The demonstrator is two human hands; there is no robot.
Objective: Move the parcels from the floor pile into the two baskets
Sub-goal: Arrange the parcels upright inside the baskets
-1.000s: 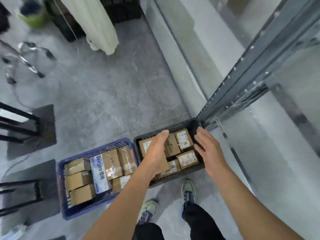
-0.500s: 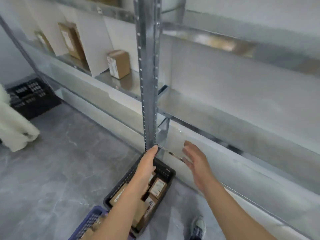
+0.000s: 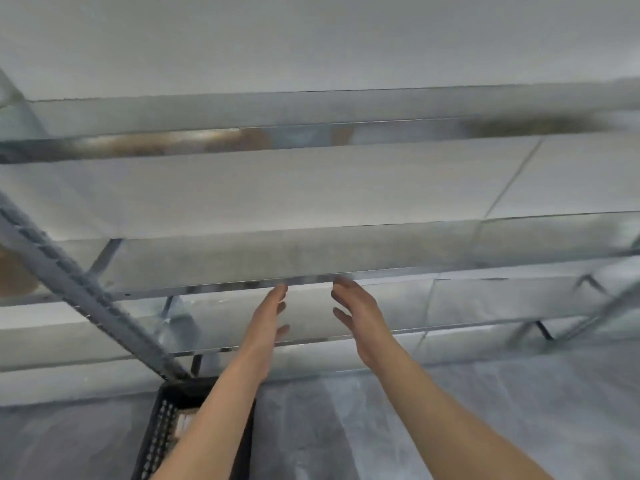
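Both hands are up in front of a metal shelf rack (image 3: 311, 251) and carry nothing. The left hand (image 3: 268, 320) and the right hand (image 3: 360, 317) face each other palm to palm with a gap between them, fingers (image 3: 278, 294) straight, loose and released. Whether the fingertips touch the shelf edge cannot be told through the blur.

Low at the left, the black basket (image 3: 156, 441) stands on the grey floor (image 3: 450, 427) at the foot of the rack's slanted post (image 3: 69, 282), half hidden by the left forearm. A pale strip inside it may be a parcel, though that cannot be told. No parcel is plainly in view, nor the floor pile, nor the second basket.

This looks like the gap between loads — hands free, nothing in transit. The next move calls for looking down toward the pile — if any parcels remain there — and taking one in hand.
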